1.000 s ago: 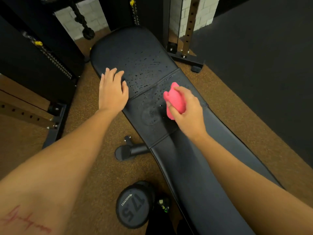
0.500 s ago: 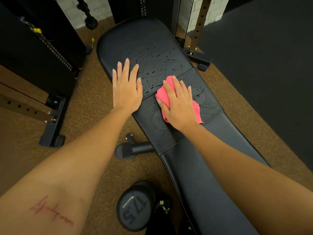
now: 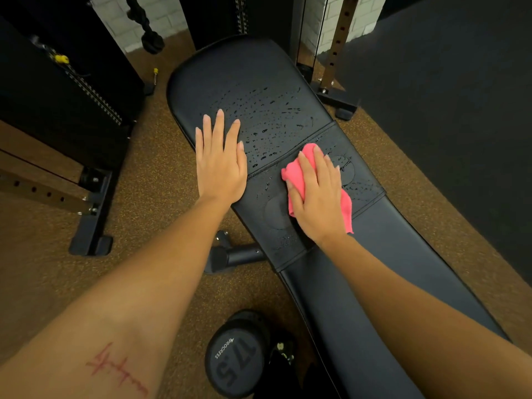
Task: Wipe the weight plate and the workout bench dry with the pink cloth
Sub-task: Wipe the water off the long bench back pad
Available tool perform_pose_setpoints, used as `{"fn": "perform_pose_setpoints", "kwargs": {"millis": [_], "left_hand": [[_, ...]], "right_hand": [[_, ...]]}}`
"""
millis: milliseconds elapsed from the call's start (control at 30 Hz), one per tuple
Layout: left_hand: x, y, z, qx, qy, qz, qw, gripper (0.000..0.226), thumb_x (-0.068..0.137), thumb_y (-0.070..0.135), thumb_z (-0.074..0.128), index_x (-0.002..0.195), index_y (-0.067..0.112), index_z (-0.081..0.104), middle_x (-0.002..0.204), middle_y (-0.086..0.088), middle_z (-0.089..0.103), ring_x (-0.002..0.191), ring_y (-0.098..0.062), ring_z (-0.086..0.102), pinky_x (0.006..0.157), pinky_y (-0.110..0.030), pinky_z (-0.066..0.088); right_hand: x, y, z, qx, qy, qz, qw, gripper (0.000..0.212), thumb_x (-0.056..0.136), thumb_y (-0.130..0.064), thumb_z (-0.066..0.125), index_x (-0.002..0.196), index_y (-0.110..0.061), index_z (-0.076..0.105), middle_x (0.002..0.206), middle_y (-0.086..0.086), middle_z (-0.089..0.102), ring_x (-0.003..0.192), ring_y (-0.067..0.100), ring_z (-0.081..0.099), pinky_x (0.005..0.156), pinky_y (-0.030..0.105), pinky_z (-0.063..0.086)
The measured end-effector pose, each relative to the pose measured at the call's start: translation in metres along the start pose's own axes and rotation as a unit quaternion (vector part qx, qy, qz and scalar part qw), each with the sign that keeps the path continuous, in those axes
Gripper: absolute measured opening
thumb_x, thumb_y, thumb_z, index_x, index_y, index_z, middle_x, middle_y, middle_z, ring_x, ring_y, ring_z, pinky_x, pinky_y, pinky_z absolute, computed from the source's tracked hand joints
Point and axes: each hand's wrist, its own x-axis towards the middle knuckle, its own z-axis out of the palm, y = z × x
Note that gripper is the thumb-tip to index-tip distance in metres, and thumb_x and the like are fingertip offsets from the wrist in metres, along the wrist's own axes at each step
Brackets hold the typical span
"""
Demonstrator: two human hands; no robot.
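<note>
Bench [image 3: 259,82]: black pad, runs from near right to far centre. Right hand [image 3: 319,197] lies flat on the cloth [image 3: 296,174], fingers straight, pressing it onto the pad's middle panel. Left hand [image 3: 220,165] is spread flat, palm down on the pad's left edge, holding nothing. Droplets [image 3: 273,116] cover the far section, beyond both hands. Weight [image 3: 236,361] marked 17.5 sits on the floor [image 3: 144,197], near, left of the bench.
</note>
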Motion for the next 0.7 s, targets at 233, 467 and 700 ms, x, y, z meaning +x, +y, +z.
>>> {"fn": "perform_pose_setpoints", "kwargs": {"millis": [233,467,700], "left_hand": [[0.0,-0.001,0.002,0.008,0.0,-0.001,1.0,0.048,0.098,0.027,0.022,0.141,0.012,0.037,0.153,-0.013,0.025,0.143,-0.033,0.015,0.117,-0.041,0.004],[-0.001,-0.001,0.002,0.014,0.003,-0.002,1.0,0.047,0.098,0.026,0.023,0.142,0.013,0.036,0.153,-0.013,0.025,0.143,-0.032,0.016,0.117,-0.041,0.005],[0.0,-0.001,0.001,0.015,0.001,-0.003,1.0,0.047,0.098,0.025,0.023,0.142,0.012,0.036,0.153,-0.013,0.025,0.142,-0.033,0.016,0.116,-0.042,0.005]], "right_hand": [[-0.036,-0.009,0.007,-0.016,-0.052,-0.117,0.992,0.056,0.094,-0.035,0.044,0.144,-0.013,0.034,0.153,0.011,0.028,0.141,0.03,0.022,0.116,0.041,0.007],[-0.029,0.007,-0.006,-0.006,-0.004,0.029,1.0,0.056,0.098,-0.036,0.042,0.147,-0.014,0.028,0.156,0.01,0.019,0.144,0.03,0.012,0.116,0.039,-0.002],[-0.057,0.001,0.0,-0.019,-0.061,-0.101,0.993,0.056,0.093,-0.034,0.042,0.145,-0.013,0.033,0.152,0.011,0.028,0.141,0.03,0.02,0.117,0.039,0.004]]}}
